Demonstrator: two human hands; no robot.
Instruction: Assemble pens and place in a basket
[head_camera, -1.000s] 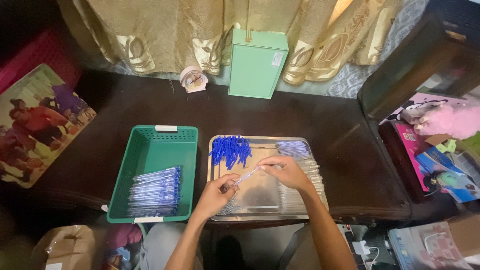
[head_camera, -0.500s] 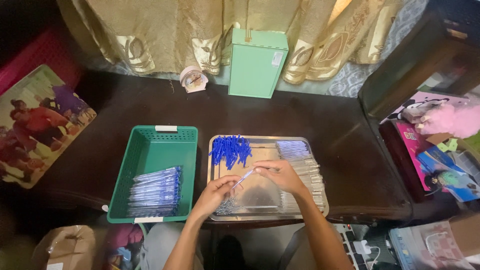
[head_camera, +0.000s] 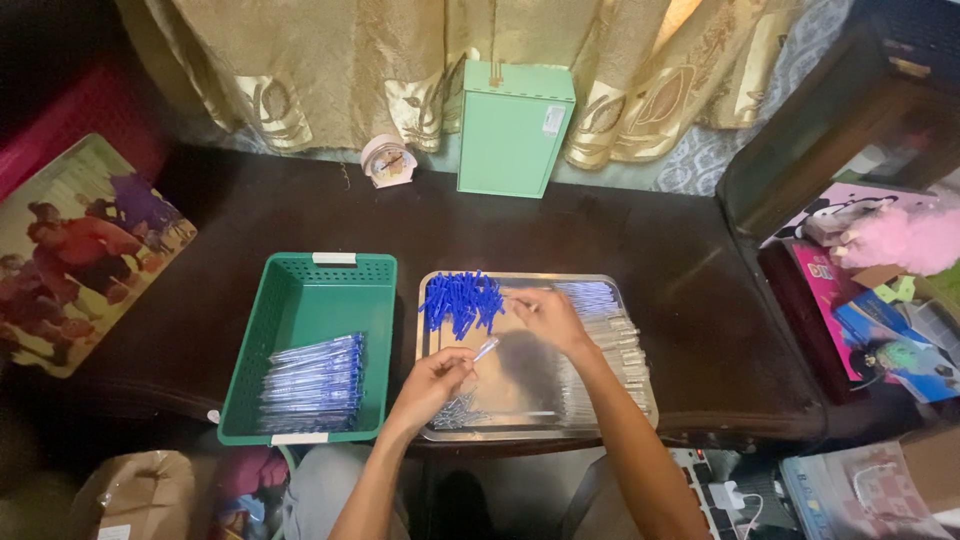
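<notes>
Left hand (head_camera: 432, 378) pinches clear pen barrel (head_camera: 484, 349), right hand (head_camera: 548, 315) w/ narrow fingers over blue caps (head_camera: 462, 300); loose pinch could drop it into tray (head_camera: 520, 435).

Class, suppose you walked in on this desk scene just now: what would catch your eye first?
A heap of bright blue pen caps on the steel tray, beside the right hand. The left hand holds a clear pen barrel. A green basket of finished pens sits left.
</notes>
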